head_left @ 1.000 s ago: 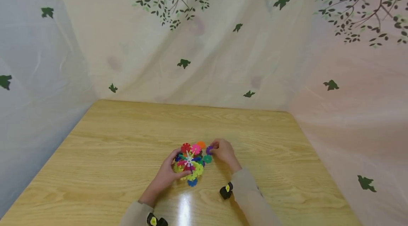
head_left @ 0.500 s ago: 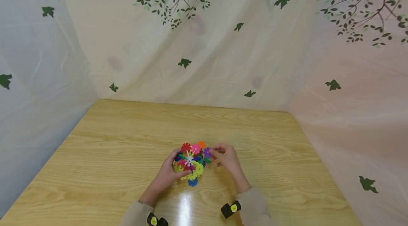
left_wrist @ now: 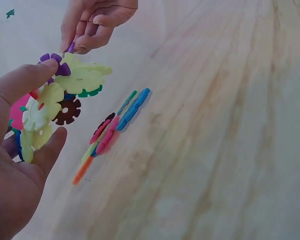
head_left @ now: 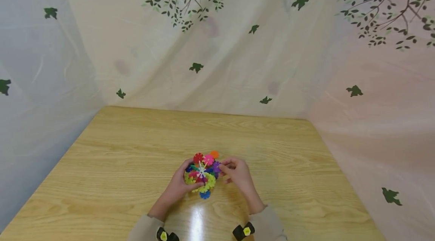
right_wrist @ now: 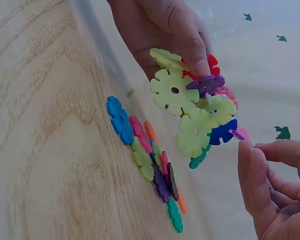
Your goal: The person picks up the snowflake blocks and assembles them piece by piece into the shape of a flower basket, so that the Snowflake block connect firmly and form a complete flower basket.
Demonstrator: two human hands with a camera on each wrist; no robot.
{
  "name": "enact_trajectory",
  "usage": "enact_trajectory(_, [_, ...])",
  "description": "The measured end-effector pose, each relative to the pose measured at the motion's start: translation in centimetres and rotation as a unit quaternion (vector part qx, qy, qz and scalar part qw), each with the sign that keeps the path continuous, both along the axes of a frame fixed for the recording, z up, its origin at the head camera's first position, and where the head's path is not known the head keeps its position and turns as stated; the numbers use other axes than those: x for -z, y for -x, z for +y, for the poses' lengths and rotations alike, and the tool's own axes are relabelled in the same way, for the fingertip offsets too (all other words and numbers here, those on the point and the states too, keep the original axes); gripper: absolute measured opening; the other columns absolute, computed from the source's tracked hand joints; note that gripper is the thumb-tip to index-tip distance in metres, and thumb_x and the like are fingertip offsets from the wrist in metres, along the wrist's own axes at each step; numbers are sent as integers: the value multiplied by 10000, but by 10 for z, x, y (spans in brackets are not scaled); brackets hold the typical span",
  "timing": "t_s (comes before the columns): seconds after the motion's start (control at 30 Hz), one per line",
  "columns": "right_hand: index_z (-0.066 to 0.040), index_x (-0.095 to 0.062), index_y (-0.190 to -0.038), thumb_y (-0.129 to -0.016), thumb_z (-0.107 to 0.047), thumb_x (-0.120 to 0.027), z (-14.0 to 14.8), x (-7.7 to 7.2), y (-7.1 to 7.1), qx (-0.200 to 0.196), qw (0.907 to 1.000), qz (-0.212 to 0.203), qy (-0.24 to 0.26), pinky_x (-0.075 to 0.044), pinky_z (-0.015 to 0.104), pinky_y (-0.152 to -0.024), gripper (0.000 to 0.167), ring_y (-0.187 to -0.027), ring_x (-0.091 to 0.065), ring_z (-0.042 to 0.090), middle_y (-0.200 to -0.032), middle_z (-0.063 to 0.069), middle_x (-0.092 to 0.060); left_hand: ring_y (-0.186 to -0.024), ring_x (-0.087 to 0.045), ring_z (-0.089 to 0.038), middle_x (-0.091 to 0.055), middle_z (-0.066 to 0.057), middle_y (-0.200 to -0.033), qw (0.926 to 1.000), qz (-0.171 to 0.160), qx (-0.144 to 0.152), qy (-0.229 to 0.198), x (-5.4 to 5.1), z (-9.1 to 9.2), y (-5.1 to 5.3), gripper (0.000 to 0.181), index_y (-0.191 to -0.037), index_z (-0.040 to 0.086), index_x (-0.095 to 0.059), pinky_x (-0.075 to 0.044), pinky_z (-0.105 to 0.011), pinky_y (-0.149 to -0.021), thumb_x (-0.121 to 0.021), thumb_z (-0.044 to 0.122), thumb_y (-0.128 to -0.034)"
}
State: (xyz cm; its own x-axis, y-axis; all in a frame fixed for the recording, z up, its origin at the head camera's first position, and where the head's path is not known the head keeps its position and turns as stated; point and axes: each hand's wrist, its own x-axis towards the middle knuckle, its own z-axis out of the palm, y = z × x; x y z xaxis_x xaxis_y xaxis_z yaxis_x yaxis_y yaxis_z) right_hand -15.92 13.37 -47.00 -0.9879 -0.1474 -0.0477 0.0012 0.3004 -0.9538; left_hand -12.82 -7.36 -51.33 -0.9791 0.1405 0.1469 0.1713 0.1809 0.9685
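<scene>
A cluster of joined, notched plastic discs (head_left: 209,182) in yellow, red, pink, blue and purple is gripped by my left hand (head_left: 175,188), its thumb on a purple disc (right_wrist: 206,85) in the right wrist view. My right hand (head_left: 239,176) pinches another purple disc (head_left: 216,167) between thumb and fingers at the cluster's right side. In the right wrist view that disc (right_wrist: 237,134) shows edge-on beside a dark blue disc (right_wrist: 223,132); whether they are joined, I cannot tell. The left wrist view shows the cluster (left_wrist: 45,107) held above the table.
Below the cluster, a flat group of colored discs (left_wrist: 110,131) lies on the wooden table (head_left: 136,139), a blue one (right_wrist: 120,120) at its end. A light cloth (head_left: 217,52) with printed leaves and birds hangs behind and at both sides.
My right hand has moved left and slightly toward me with the purple disc, which now overlaps the cluster's right side and covers the green disc seen before. My left hand has stayed in place.
</scene>
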Motion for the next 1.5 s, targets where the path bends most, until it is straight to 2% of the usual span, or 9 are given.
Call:
enact_trajectory(0.13, [79, -641, -958, -900, -64, -662, -5, -2, -5, -2, 10000, -33, 73, -584, 280, -497, 156, -677, -699, 250, -826, 196, -710, -1235, -528, -363, -528, -181, -1372, 10000, -6, 44, -6, 1, 0, 0, 780, -1411, 83, -429, -408, -533, -1103, -823, 106, -739])
enact_trajectory(0.3, [116, -623, -952, -901, -20, -645, -7, -1, -8, -38, 9997, -52, 255, -602, 341, -516, 147, -660, -691, 250, -837, 254, -693, -1236, -526, -355, -536, -160, -1369, 10000, 0, 69, 18, 1, 0, -1, 778, -1404, 107, -441, -395, -547, -1107, -829, 100, -730])
enact_trajectory(0.47, [124, -618, -945, -906, -18, -640, -7, 5, -8, 32, 9985, 13, 546, -609, 311, -538, 149, -653, -676, 166, -836, 232, -702, -1230, -529, -370, -532, -167, -1371, 9999, -68, 94, 49, 0, -1, -2, 790, -1416, 112, -428, -403, -558, -1097, -825, 106, -733])
enact_trajectory(0.83, [143, -599, -958, -911, -2, -625, -9, 16, -11, 392, 9946, 178, 942, -620, 325, -568, 155, -687, -676, 164, -835, 210, -702, -1235, -526, -383, -538, -192, -1356, 9998, 60, 33, 175, 2, 5, -1, 771, -1413, 66, -418, -397, -565, -1099, -818, 142, -758])
enact_trajectory(1.0, [134, -609, -967, -910, -13, -632, -6, 16, -13, 444, 9938, 264, 982, -620, 352, -566, 159, -696, -671, 172, -842, 229, -699, -1263, -500, -400, -497, -212, -1402, 9996, -122, 84, 223, 2, 7, -1, 874, -1455, 67, -371, -386, -571, -1104, -844, 169, -727])
enact_trajectory(1.1, [129, -624, -996, -913, -29, -633, -4, 15, -13, 439, 9942, 259, 948, -620, 373, -573, 179, -705, -671, 176, -842, 225, -697, -1287, -472, -425, -452, -240, -1440, 9991, -173, 264, 289, 1, 5, -2, 937, -1475, 42, -337, -369, -581, -1113, -855, 179, -706])
enact_trajectory(1.27, [87, -662, -1036, -918, -61, -634, 2, 11, -9, 298, 9976, 274, 570, -621, 393, -592, 191, -712, -662, 165, -842, 199, -691, -1301, -465, -426, -430, -239, -1462, 9960, -109, 828, 310, 0, 1, -3, 935, -1480, 37, -322, -357, -577, -1123, -846, 190, -720])
enact_trajectory(1.37, [52, -681, -1040, -924, -86, -633, 5, 8, -6, 83, 9991, 269, 324, -622, 405, -611, 187, -709, -656, 143, -853, 174, -691, -1281, -493, -413, -430, -233, -1462, 9930, -65, 1141, 303, -1, -2, -3, 906, -1478, 43, -322, -398, -546, -1104, -830, 195, -743])
enact_trajectory(1.5, [33, -691, -1057, -937, -117, -623, 5, 4, -3, -261, 9992, 297, 66, -623, 404, -622, 204, -718, -658, 147, -873, 168, -694, -1263, -512, -400, -451, -235, -1445, 9887, -50, 1462, 335, 0, -3, -3, 861, -1466, 20, -338, -438, -447, -1094, -812, 191, -768])
